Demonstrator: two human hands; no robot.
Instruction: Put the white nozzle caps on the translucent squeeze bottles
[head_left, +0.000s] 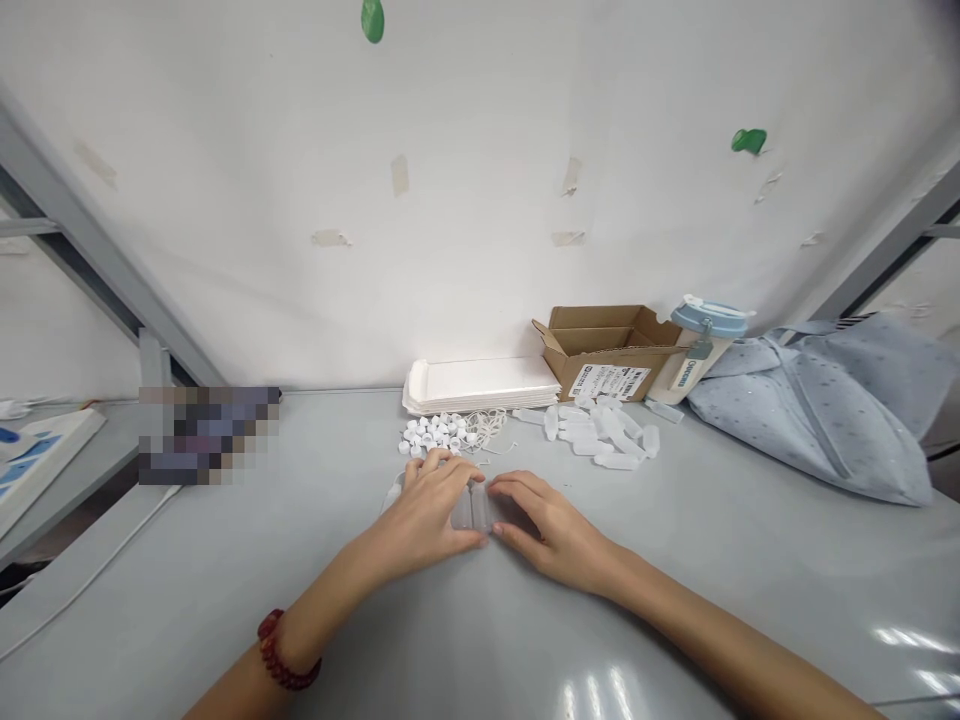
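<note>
Small translucent plastic bottles (pixel 472 508) lie side by side on the grey table, between my two hands. My left hand (pixel 429 512) curves over them from the left, its thumb at their near end and its fingers at the far end, hiding part of them. From the right, the bent fingers and thumb of my right hand (pixel 551 528) hold the edge of the same group. Just beyond my left hand is a pile of white caps (pixel 435 432), with a tangle of thin white strings (pixel 489 427) beside it.
Several more translucent bottles (pixel 596 430) lie loose behind my right hand. At the wall stand a stack of white trays (pixel 484 385), an open cardboard box (pixel 611 350) and a blue-lidded cup (pixel 697 350). A light-blue bag (pixel 817 410) sits right; a pixelated object (pixel 210 435) lies left.
</note>
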